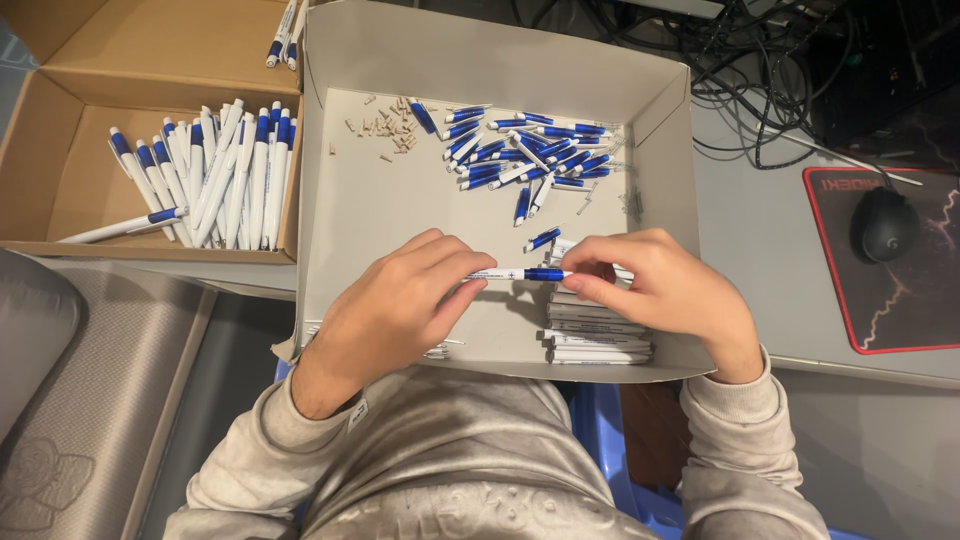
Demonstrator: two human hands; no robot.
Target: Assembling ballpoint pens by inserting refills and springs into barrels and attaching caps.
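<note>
A white and blue pen (520, 274) is held level between the two hands, above the floor of a shallow grey cardboard tray (380, 215). Its white end is pinched by the fingers of the left hand (400, 305), which are closed around it; its blue end is gripped by the thumb and fingertips of the right hand (655, 290), also closed on it.

Just under the right hand, a stack of white pen barrels (597, 335) is laid flat against the tray's near wall, partly hidden by the fingers. One loose blue part (543, 238) lies just beyond the held pen. Farther back in the tray, a heap of blue and white pen parts (525, 155) is spread, and to its left a scatter of small pale pieces (385, 130) is seen. A few thin springs seem to lie near the tray's right wall, though they are too small to be told with certainty.

To the left, touching the tray, an open brown cardboard box (60, 180) is set, and a row of assembled pens (215, 175) is lined up inside it. More pens (283, 38) rest on its far flap.

The tray is borne by a grey desk (760, 240). On the right a black mouse pad with a red edge (925, 300) carries a dark computer mouse (885, 223), and tangled black cables (740, 60) lie behind. Grey sleeves (740, 440) are worn by the person.
</note>
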